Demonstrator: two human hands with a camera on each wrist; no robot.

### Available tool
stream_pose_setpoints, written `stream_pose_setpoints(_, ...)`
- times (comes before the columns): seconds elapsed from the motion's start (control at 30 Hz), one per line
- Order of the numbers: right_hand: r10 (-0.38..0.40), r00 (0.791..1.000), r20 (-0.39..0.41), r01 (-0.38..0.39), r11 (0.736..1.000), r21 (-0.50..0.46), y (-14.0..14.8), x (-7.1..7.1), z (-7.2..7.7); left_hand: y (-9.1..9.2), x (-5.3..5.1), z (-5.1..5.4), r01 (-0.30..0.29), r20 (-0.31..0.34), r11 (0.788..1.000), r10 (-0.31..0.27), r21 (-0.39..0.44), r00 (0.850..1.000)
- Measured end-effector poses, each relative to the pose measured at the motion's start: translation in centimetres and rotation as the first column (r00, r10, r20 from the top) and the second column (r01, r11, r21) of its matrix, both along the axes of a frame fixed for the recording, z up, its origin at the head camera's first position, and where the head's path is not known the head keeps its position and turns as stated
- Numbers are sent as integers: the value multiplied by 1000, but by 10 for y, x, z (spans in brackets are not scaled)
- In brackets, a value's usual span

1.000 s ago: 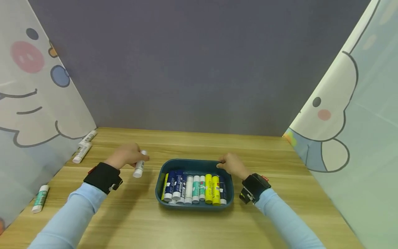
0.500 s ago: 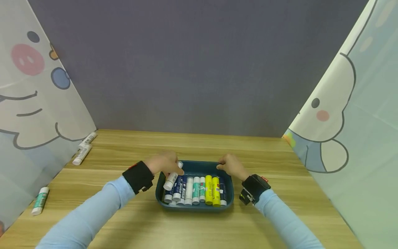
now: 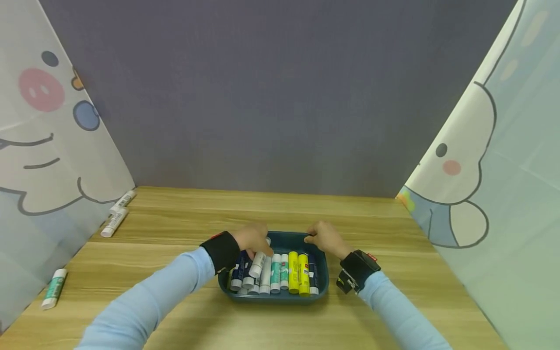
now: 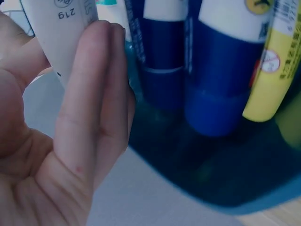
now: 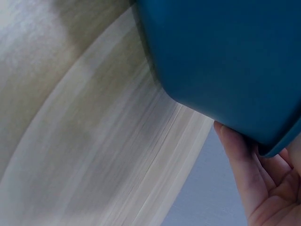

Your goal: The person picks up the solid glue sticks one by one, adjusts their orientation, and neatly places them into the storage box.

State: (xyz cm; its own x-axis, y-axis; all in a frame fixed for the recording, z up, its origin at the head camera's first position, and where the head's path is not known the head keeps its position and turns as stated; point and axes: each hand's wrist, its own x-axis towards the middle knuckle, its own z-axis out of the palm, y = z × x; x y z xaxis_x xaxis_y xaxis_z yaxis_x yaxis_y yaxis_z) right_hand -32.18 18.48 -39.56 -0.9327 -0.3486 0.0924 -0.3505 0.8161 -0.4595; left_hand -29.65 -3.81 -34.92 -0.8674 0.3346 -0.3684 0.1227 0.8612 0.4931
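My left hand [image 3: 253, 238] holds a white glue stick [image 3: 258, 265] tilted over the left half of a dark teal bin [image 3: 280, 299]. In the left wrist view the fingers [image 4: 87, 89] wrap the white glue stick [image 4: 61, 33], and "21g" is printed on it. Below it, glue sticks lie side by side in the bin: dark blue ones [image 3: 238, 272], a white one, green-and-white ones [image 3: 275, 273] and yellow ones [image 3: 293, 272]. At the bin's far right corner my right hand [image 3: 325, 238] pinches the rim; the right wrist view shows its fingers [image 5: 240, 165] under the bin's lip.
Two white glue sticks [image 3: 114, 222] lie at the table's far left, beside a printed cartoon panel [image 3: 52, 170]. A green-and-white glue stick [image 3: 54, 289] lies nearer on the left edge. A grey panel [image 3: 262, 97] stands behind the wooden table [image 3: 197, 206].
My left hand has carried the white glue stick rightward from the table beside the bin to over the sticks inside it. The right hand has stayed on the rim.
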Motion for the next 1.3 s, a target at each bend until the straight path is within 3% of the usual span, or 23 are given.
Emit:
stream_pose_setpoints(0.67,-21,1000,-12,20,1000,-23,0,3,-3,11,11,-16,-34,-74,997,29,-68,997)
stream_pose_setpoints(1.07,-16,1000,-20,16,1000,-14,1,-1,1,7,8,-10,-3,-102,998,-3,-55,995)
stream_pose_setpoints(1.3,-16,1000,-6,16,1000,-6,2,-1,-1,3,7,-9,17,-78,995,-24,-94,997)
